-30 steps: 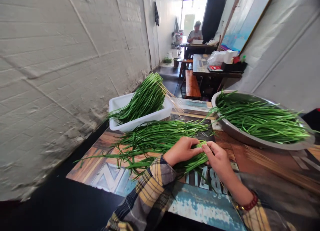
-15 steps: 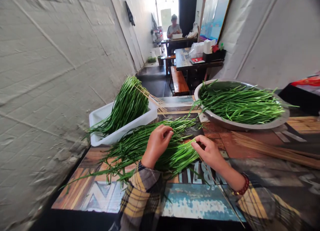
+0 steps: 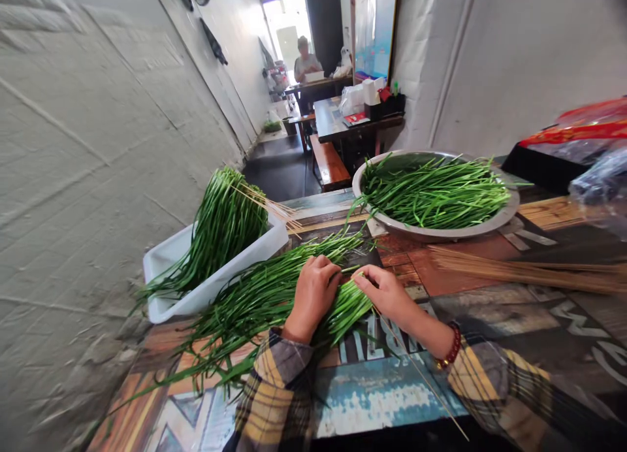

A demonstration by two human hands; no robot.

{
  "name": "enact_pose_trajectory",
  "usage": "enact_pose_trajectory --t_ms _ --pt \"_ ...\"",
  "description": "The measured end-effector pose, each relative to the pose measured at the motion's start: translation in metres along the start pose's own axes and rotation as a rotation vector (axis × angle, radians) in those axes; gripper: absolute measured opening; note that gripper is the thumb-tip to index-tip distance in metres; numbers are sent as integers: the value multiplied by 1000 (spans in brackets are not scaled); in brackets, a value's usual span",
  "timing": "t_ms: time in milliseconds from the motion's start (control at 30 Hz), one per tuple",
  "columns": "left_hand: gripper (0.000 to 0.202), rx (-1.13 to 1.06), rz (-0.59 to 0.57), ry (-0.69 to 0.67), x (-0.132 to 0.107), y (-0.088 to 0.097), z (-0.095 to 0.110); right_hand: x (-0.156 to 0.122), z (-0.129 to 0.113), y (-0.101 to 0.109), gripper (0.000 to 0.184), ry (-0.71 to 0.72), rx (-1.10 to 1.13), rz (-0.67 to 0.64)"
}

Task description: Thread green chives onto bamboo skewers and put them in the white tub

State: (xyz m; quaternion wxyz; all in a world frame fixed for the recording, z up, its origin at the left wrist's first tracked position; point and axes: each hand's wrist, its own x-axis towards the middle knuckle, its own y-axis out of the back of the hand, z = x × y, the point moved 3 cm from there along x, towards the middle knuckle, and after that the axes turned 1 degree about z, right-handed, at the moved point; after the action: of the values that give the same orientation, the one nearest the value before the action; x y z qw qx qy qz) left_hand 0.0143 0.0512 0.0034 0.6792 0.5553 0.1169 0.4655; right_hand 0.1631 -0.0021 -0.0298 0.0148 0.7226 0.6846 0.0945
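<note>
Long green garlic chives (image 3: 264, 285) lie in a loose pile across the table. My left hand (image 3: 313, 295) is over them with its fingers curled closed at the stalks, and the fingertips are partly hidden. Close to its right, my right hand (image 3: 389, 298) pinches the pale ends of a small bunch of chives (image 3: 350, 311), together with a thin bamboo skewer (image 3: 426, 377). The skewer slants from under that hand toward the table's front edge. Where its tip sits among the stalks is hidden.
A white plastic tray (image 3: 264, 246) at left holds skewered chives (image 3: 225, 223). At back right stands a metal basin (image 3: 441, 233) of chives. Bare skewers (image 3: 519, 269) lie at right, near a plastic bag (image 3: 605, 184). A person (image 3: 307, 63) sits far behind.
The view has swung to the right. My left hand has lowered onto the stalks and its fingers have closed. My right hand keeps its pinch at the bunch's ends.
</note>
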Motion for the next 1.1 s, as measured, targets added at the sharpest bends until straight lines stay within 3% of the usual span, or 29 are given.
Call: enact_pose_trajectory --t_ms 133,300,500,867,1100 --pt "8 -356 104 88 -2 10 3 -5 -11 3 20 111 -69 66" --pt "15 -626 16 154 -4 16 13 -8 -22 8 18 187 -58 134" --pt "17 -660 -29 209 -4 15 19 -4 -21 9 20 157 17 101" --pt "14 -717 22 331 -5 14 17 -6 -21 9 21 105 23 60" --pt "20 -775 -58 311 -7 10 18 -8 -28 12 21 140 15 55"
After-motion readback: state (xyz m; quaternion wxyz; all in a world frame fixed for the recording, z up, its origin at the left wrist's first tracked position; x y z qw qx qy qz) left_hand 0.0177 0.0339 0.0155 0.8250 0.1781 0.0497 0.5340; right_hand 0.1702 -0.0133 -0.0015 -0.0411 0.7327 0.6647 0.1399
